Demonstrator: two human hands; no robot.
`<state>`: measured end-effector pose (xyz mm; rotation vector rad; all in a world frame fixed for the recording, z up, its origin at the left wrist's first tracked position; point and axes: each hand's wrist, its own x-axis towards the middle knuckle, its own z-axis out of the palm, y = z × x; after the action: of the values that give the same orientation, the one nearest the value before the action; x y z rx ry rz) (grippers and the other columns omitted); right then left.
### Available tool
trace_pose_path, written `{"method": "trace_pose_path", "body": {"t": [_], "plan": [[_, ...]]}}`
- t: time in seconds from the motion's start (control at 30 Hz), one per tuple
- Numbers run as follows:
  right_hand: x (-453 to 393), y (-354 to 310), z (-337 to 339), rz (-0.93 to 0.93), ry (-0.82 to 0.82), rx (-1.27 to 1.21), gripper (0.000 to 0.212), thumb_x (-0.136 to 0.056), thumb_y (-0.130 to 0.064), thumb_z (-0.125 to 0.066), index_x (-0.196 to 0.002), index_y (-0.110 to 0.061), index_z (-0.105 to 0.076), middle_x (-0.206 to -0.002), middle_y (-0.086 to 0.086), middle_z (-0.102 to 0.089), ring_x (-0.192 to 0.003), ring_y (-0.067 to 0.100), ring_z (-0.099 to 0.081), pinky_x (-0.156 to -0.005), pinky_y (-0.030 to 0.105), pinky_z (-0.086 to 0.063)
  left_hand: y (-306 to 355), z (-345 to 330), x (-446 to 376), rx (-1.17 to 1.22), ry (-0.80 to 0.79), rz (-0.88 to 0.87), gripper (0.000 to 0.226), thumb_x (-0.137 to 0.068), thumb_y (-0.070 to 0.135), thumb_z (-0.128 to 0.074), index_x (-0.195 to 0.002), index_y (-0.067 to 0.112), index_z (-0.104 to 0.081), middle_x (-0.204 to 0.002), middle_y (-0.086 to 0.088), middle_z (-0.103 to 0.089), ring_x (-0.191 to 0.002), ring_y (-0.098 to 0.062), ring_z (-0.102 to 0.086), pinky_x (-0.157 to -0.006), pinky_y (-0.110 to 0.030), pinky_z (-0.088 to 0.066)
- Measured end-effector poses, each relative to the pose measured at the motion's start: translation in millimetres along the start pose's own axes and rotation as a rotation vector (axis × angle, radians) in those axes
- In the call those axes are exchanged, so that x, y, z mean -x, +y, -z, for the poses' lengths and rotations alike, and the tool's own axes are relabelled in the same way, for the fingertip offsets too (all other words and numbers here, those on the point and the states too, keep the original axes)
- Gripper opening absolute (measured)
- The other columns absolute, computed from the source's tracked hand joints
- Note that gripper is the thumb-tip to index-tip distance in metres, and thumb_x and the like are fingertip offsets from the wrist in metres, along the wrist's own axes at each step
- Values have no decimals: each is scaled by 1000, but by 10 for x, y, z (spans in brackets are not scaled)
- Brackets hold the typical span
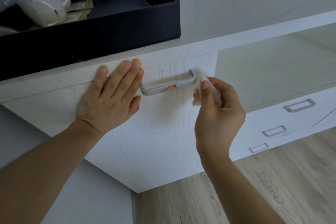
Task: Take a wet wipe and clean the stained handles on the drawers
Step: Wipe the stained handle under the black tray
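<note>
Wet wipe [198, 94] already taken and in use: pinched between thumb and fingertips of right hand [218, 114], right of frame centre, just beside the right end of the handle [169, 85]. Orange-red soiling visible on the wipe's lower left edge; judged to be residue lifted from the handle, so cleaning is under way. Handle located at frame centre, a silver bar mounted on the white wood-grain drawer front [154, 132]. Orange stain [170, 87] present on the middle of the bar, streaked toward the left; this section not yet clean. Right end of the bar, next to the wipe, appears free of stain; left end partly hidden behind the fingers of left hand [111, 96], condition there cannot be told. Left hand laid flat, fingers straight, pressed against the drawer front at the upper edge, left of frame centre, grasping nothing; probably bracing the drawer. Faint vertical smear marks on the drawer front above and around the handle. Three further handles [299, 105] visible on drawers at the right edge of the frame, stacked toward lower right; too small to judge for stains. Remaining work, as judged: wipe the middle streak off the near handle, check its left end, then inspect the other handles. Black tray [127, 23] on the counter [236, 14], upper left of frame, holding white objects and paper scraps; not involved in this step.
</note>
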<state>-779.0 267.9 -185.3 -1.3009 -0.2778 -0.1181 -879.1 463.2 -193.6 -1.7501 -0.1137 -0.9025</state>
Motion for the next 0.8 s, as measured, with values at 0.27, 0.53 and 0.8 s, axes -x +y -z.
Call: {"method": "trace_pose_path", "body": {"t": [0.27, 0.53, 0.8], "plan": [[121, 30, -80, 67, -31, 72, 13, -86, -14, -67, -86, -26, -63, -86, 2, -68, -75, 9, -64, -69, 23, -54, 10, 5, -3, 0, -5, 1, 66, -95, 36, -36, -147, -3, -24, -157, -19, -9, -145, -29, -10, -118, -47, -8], [132, 7, -117, 117, -22, 49, 12, -85, -10, -67, -91, -20, -70, -86, -2, -62, -71, -7, -59, -64, 2, -42, 0, 33, -13, 13, -19, 4, 67, -96, 37, -35, -147, -4, -20, -157, -19, -4, -146, -29, -5, -118, -47, -7], [28, -63, -82, 126, -57, 96, 12, -88, -10, -64, -98, -12, -71, -87, -5, -56, -70, -14, -56, -64, -2, -40, -2, 34, -8, 18, -17, 6, 67, -95, 37, -36, -147, -3, -22, -157, -19, -4, -146, -29, -5, -118, -47, -7]]}}
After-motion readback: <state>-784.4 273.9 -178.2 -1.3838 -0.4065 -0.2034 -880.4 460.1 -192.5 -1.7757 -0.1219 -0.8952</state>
